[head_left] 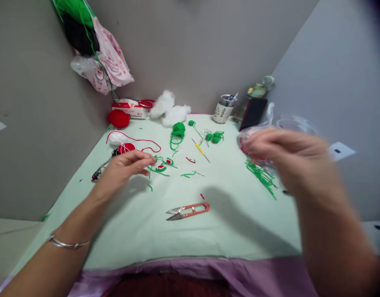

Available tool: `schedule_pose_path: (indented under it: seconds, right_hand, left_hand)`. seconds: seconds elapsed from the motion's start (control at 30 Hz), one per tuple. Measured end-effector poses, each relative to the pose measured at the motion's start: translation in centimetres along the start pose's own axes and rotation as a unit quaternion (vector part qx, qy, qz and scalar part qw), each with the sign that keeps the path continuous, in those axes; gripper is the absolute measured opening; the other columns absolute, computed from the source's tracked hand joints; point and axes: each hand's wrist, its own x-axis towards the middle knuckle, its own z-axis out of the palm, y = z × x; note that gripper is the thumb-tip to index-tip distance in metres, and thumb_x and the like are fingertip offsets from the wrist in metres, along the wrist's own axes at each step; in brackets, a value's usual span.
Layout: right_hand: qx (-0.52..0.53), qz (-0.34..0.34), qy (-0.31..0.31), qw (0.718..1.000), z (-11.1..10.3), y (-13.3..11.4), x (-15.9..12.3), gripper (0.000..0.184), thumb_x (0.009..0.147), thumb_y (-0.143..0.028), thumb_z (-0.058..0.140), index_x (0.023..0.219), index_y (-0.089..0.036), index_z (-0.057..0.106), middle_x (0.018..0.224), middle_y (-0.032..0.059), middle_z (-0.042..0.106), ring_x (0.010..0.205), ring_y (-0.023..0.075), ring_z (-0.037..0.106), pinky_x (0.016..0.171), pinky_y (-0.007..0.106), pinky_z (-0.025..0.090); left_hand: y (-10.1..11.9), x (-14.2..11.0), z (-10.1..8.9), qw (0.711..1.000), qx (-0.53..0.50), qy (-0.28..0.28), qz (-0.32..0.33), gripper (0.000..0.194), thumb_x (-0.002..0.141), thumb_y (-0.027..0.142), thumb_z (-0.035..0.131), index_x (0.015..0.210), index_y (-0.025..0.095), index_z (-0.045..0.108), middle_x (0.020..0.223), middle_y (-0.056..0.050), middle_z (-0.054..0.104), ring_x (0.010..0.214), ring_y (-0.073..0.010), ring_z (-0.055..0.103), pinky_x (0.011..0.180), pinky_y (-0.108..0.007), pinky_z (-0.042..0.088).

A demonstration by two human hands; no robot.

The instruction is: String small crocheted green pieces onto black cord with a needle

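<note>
"Crochet pieces [161, 168], quantity 2: small, green with red and white, loose green tails. Location?"

"Left of centre in the frame, on the pale table cover [140, 241], just beside the left hand [124, 167]; contact cannot be told."

"Hands, condition?"

"Left: fingers bent, thumb near forefinger; whether a strand lies between them, cannot tell. Right hand [289, 156]: above the table at the right of the frame, blurred, fingers seemingly bunched; contents, cannot tell."

"Handling notes?"

"Judged light, soft and pliable, little slip; tails may snag or pull at the stitches. Best hold: thumb-and-finger pinch on the body's edge, tails clear."

"Adjacent stock?"

"Orange thread snips [193, 209], lower centre, blades leftward and parted. Yellow-handled crochet hook [200, 149], right of centre. Green yarn ball [178, 131], upper centre. Green yarn strands [261, 175], loose bundle, right side. White stuffing [176, 115], upper centre."
</note>
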Motion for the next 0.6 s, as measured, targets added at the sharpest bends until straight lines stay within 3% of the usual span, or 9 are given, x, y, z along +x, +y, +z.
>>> schedule_pose_path:
  seconds: [0.1, 0.2, 0.6]
  right_hand:
    - [0.022, 0.028, -0.055, 0.998, 7.1, 1.5, -0.2, 0.014, 0.084, -0.031, 0.073, 0.079, -0.018, 0.076, 0.08, 0.0039, 0.069, 0.072, 0.0142, 0.059, 0.065, 0.028, 0.044]
    - [0.064, 0.059, -0.076, 0.993, 11.3, 2.3, -0.2, 0.011, 0.084, -0.024, 0.071, 0.075, -0.017, 0.075, 0.077, 0.0013, 0.067, 0.071, 0.0123, 0.057, 0.067, 0.027, 0.043]
    - [0.113, 0.124, -0.043, 0.985, 12.6, 4.4, -0.2, 0.01, 0.081, -0.024, 0.074, 0.073, -0.018, 0.075, 0.07, -0.0008, 0.064, 0.064, 0.0103, 0.049, 0.064, 0.027, 0.038]
  left_hand:
    - [-0.5, -0.4, 3.9, 0.991, -0.085, -0.087, -0.052, 0.018, 0.08, 0.037, 0.077, 0.081, 0.02, 0.071, 0.088, -0.002, 0.068, 0.079, -0.0162, 0.066, 0.06, -0.023, 0.054]
    - [-1.3, -0.8, 5.7, 0.983, -0.1, -0.133, -0.074, 0.017, 0.083, 0.036, 0.074, 0.08, 0.019, 0.071, 0.076, 0.0, 0.066, 0.07, -0.0126, 0.063, 0.062, -0.023, 0.055]
    - [-1.9, -1.1, 6.0, 0.98, -0.092, -0.149, -0.09, 0.018, 0.083, 0.035, 0.074, 0.079, 0.018, 0.071, 0.069, 0.002, 0.064, 0.061, -0.01, 0.06, 0.063, -0.022, 0.053]
